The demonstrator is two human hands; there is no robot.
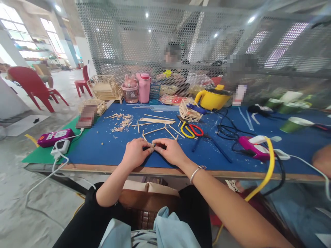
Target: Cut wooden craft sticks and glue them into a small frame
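Observation:
Near the front edge of the table, my left hand and my right hand meet with fingertips pinched together. A small end of a thin wooden stick shows between them; most of what they grip is covered by the fingers. Something dark red sits under my right fingers, too hidden to name. Just beyond the hands, thin sticks form an angled outline lying on the blue mat. Farther back is a pile of loose wooden sticks.
Scissors with yellow and red handles and blue-handled pliers lie right of the hands. Wood scraps are at left. Behind stand a small wooden basket, yellow pot and pink bottle. A purple power strip trails cables.

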